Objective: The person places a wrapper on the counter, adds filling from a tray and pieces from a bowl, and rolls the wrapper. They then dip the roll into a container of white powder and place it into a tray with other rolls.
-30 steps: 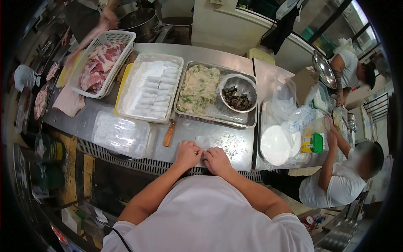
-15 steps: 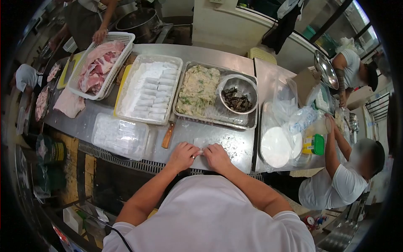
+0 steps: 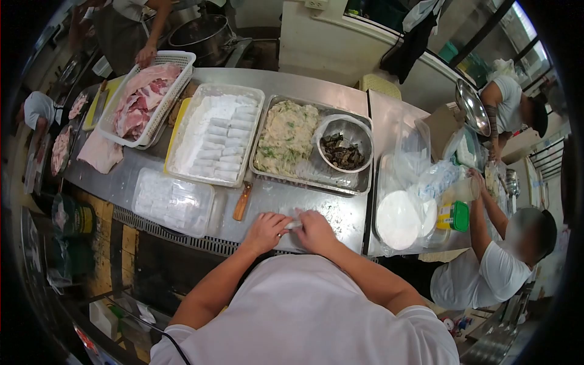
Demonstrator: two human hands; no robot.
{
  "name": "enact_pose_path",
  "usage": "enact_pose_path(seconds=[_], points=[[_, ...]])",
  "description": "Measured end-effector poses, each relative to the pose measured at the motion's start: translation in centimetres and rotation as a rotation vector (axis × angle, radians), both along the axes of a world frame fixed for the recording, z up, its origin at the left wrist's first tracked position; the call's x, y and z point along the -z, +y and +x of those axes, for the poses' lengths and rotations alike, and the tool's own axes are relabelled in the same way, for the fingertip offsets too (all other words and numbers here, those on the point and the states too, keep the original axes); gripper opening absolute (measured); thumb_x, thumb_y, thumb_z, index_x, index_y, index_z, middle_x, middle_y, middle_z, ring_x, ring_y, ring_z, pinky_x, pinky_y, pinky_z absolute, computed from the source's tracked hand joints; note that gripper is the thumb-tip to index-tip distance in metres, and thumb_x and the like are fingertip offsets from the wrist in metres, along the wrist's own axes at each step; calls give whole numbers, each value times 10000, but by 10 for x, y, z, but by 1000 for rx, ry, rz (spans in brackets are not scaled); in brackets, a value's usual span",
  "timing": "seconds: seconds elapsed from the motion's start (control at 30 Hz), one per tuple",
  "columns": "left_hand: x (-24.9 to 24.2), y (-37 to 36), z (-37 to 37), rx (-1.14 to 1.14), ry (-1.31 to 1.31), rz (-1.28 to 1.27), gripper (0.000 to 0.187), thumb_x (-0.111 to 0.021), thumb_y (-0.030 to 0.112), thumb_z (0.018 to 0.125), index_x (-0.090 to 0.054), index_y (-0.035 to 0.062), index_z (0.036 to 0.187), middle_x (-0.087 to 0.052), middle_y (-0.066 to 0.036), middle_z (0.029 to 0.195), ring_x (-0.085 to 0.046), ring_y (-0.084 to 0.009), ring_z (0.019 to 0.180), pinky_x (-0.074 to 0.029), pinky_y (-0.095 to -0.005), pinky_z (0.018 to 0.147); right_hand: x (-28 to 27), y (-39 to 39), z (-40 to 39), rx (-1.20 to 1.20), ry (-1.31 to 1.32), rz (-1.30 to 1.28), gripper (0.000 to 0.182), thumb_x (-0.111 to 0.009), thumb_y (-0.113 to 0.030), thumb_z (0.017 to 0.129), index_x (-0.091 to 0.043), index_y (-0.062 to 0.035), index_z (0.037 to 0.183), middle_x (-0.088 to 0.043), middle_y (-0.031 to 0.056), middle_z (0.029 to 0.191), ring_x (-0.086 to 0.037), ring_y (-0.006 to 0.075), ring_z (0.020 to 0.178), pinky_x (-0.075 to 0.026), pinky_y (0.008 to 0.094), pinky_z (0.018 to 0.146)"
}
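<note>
Fingers: while both hands press together, the left hand [image 3: 266, 231] and right hand [image 3: 314, 229] pinch a small white roll [image 3: 293, 224].
Roll: on the steel table [image 3: 340, 213], beside the knife [image 3: 242, 201].
Risk: squeezing hard could probably split the wrapper.

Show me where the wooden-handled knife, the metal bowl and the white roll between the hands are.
wooden-handled knife [image 3: 242, 202], head view, on its handle
metal bowl [image 3: 354, 129], head view, on its inner wall
white roll [image 3: 294, 225], head view, on its middle
</note>
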State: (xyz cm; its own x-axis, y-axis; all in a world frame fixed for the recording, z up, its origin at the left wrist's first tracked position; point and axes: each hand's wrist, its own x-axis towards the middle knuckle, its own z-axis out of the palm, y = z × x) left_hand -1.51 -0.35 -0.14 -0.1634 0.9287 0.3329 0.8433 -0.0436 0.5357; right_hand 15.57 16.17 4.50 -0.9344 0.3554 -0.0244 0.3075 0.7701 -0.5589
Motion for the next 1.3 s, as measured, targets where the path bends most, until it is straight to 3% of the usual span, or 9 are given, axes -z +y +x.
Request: enact_pose_path(seconds=[0.1,0.17,0.37,0.53,0.73,0.87,0.97,1.1,1.3], points=[[0,1,0,1,8,27,452,-817,198,914,-733,118,1352,-731,-52,1228,-662,-288,1099,-500,-449,930,-55,40,-25,453,-219,-182,653,-772,-254,943,-595,34,1501,-770,231,1022,-736,441,930,-603,506,870],[4,0,1,-8,-1,45,447,-821,210,912,-737,118,1341,-733,-46,1221,-663,-285,1100,-500,-448,930,-16,92,-22,434,-157,126,627,-757,-245,934,-595,76,1447,-781,261,888,-782,410,783,-649,511,725],[0,-1,1,-31,8,16,432,-811,241,914,-748,139,1329,-740,-30,1239,-663,-270,1103,-506,-433,978,-57,96,-68,347,-462,-500,656,-732,-216,895,-588,102,1451,-772,232,839,-734,276,562,-598,401,481],[2,-2,0,-29,-4,32,430,-810,255,922,-747,147,1333,-742,-18,1241,-666,-256,1124,-510,-435,983,-59,63,-103,270,-361,-514,754,-735,-167,901,-512,61,1584,-752,208,790,-701,257,528,-561,395,472],[5,-4,2,-39,-25,33,395,-804,265,936,-748,156,1311,-739,1,1230,-665,-247,1142,-511,-437,972,-56,69,-83,456,-48,-1256,647,-691,-62,984,-520,9,1604,-742,139,899,-685,188,600,-545,344,526],[1,-5,1,-25,-54,48,372,-813,219,934,-753,142,1293,-740,-27,1218,-665,-284,1130,-512,-443,967,-39,74,-54,234,-104,-1071,659,-690,-77,988,-528,-92,1627,-736,194,1104,-745,245,826,-605,379,731],[3,-4,1,-23,-49,27,362,-813,224,930,-754,143,1278,-740,-33,1214,-665,-287,1124,-514,-450,963,-43,58,-33,-190,-156,36,714,-704,-71,942,-547,-174,1631,-676,252,1341,-723,338,1124,-601,459,926],[4,-4,1,-21,-60,44,359,-810,233,925,-754,146,1270,-741,-30,1208,-664,-287,1127,-513,-453,963,-20,50,-23,-444,-285,660,759,-625,-171,1026,-375,-272,1735,-413,201,1706,-481,437,1499,-471,562,1169],[3,-4,2,-33,-37,60,349,-803,233,930,-758,150,1266,-740,-24,1194,-665,-282,1125,-512,-449,963,-1,46,-28,-605,-248,891,762,-591,-287,1067,-290,-302,1767,-212,167,1830,-327,462,1614,-329,644,1264]])
